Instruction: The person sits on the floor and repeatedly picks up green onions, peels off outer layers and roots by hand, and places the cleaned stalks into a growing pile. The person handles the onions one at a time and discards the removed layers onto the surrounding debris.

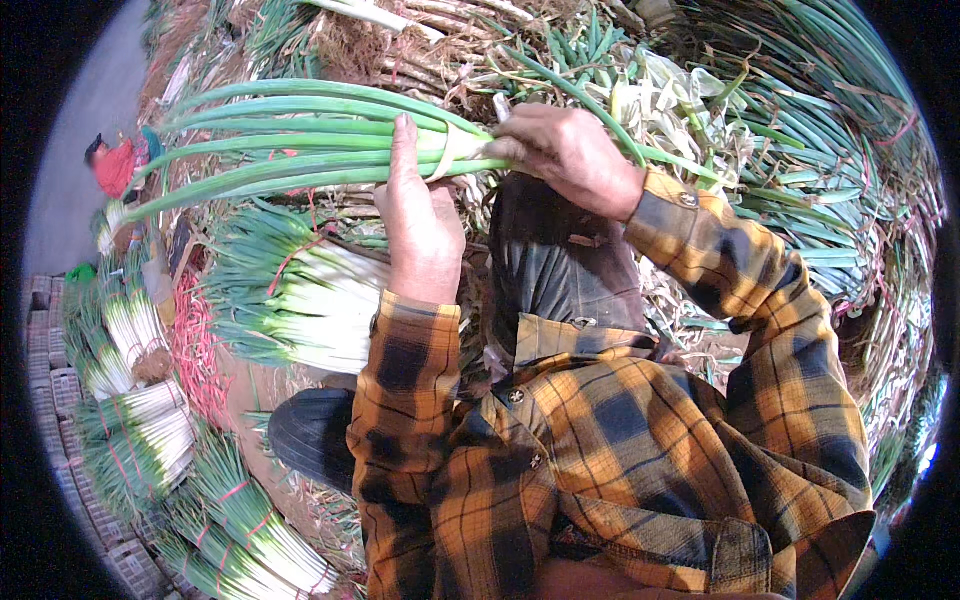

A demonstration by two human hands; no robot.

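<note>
A green onion (300,124) with long fanned leaves lies across both of my hands. My left hand (421,217) holds it around the leaves, thumb on top. A pale loop of leaf sheath (448,152) crosses the onion just right of that thumb. My right hand (566,154) pinches the pale part where the leaves meet, fingertips closed on it. The rest of the white stalk is hidden. Below my left hand, a heap of cleaned green onions (322,300) lies with white stalks towards me, a red tie (292,262) across its leaves.
Stripped leaves and sheaths (667,97) pile up beyond my right hand. Uncleaned onions (810,172) lie at right, soil-covered stalks (427,37) ahead. At left are red ties (199,345), tied bundles (139,427) and grey bricks (75,420). A person in red (114,171) is farther off.
</note>
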